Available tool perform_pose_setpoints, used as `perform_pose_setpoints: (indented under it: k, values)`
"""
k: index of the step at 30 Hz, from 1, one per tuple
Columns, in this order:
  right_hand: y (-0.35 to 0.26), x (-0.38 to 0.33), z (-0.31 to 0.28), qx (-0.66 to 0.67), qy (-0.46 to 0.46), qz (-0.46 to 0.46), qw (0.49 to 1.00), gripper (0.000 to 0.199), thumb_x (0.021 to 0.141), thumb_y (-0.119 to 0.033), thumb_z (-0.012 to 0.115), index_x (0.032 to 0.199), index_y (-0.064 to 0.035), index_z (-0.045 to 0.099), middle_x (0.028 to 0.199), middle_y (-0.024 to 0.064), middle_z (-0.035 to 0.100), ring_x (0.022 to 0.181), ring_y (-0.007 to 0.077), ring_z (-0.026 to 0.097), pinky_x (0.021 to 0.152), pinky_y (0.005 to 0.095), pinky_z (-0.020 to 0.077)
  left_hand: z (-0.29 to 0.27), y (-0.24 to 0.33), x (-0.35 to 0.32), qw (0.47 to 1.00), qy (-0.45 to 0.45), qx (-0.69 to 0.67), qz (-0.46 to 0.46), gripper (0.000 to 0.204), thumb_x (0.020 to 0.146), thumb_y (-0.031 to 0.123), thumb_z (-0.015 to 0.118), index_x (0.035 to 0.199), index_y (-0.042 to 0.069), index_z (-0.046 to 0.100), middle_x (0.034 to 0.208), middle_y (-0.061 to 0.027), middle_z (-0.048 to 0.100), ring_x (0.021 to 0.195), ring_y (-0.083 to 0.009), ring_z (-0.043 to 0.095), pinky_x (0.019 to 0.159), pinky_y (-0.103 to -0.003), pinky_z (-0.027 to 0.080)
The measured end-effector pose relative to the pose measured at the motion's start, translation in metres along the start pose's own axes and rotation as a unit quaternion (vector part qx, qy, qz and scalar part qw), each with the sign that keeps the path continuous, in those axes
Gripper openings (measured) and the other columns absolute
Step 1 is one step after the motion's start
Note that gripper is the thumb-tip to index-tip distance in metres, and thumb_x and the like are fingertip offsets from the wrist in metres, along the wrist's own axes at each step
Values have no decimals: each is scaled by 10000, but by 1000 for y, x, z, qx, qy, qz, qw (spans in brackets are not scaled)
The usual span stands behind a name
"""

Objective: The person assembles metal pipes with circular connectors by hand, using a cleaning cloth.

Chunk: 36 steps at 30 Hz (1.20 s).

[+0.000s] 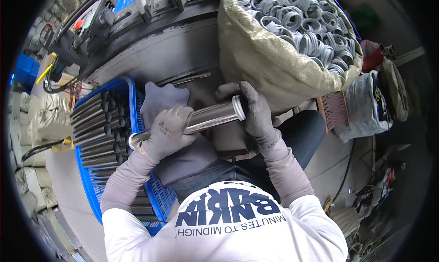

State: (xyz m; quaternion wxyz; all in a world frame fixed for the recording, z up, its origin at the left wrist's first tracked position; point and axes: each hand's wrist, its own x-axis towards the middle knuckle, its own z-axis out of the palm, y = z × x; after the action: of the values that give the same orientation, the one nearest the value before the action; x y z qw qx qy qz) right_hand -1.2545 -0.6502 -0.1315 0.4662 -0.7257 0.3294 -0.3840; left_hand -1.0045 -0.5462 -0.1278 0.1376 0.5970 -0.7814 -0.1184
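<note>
A shiny metal tube lies across in front of me over my lap, its right end raised. My left hand, in a grey glove, is closed around the tube near its left end. A pale ring sits on that end, just past the hand. At the other end is a grey-white plastic ring. My right hand, in a darker-stained glove, is closed about this ring, palm against the end; some fingers reach behind the tube. Part of its grip is hidden.
At my left stands a blue plastic crate stacked with dark metal tubes. A woven sack full of grey rings is ahead right. Machine rails run along the far side. A grey cloth covers my left thigh.
</note>
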Motion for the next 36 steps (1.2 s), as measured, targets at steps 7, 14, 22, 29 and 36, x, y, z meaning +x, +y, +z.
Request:
perform_pose_setpoints:
  k: [7,14,22,29,36]
  values:
    - [5,1,27,136,88,-5,987,168,969,-100,735,1104,-5,771,986,94,729,869,144,678,777,298,537,-7,-1,3,996,58,-69,6,488,724,168,824,1173,47,675,1049,-176,723,965,-408,703,842,-481,549]
    - [-25,-2,26,133,53,24,989,415,952,-123,782,1325,31,686,1213,116,729,1125,174,677,1003,313,525,-20,-7,-5,994,31,-102,4,507,731,166,832,1194,34,675,1035,-171,723,947,-383,712,838,-452,557]
    - [-40,-4,3,260,-109,-39,959,1100,793,-139,940,1673,12,297,1609,170,481,1465,238,504,1229,374,396,-58,-14,-6,967,-80,-222,-93,547,732,155,844,1240,21,692,1077,-154,715,978,-311,714,885,-390,548]
    - [-31,-2,1,280,47,79,956,865,815,-92,936,1546,32,491,1335,95,657,1178,163,651,1021,294,537,-73,-27,9,981,-32,-188,-32,680,737,193,856,1348,21,611,1116,-128,703,1057,-330,692,934,-435,543]
    - [10,-15,-12,139,7,114,984,731,917,-55,813,1544,52,454,1304,128,690,1145,196,672,1020,325,544,-136,-112,105,913,335,232,-11,618,829,132,787,1417,89,602,1257,-159,686,1172,-383,643,1045,-487,499]
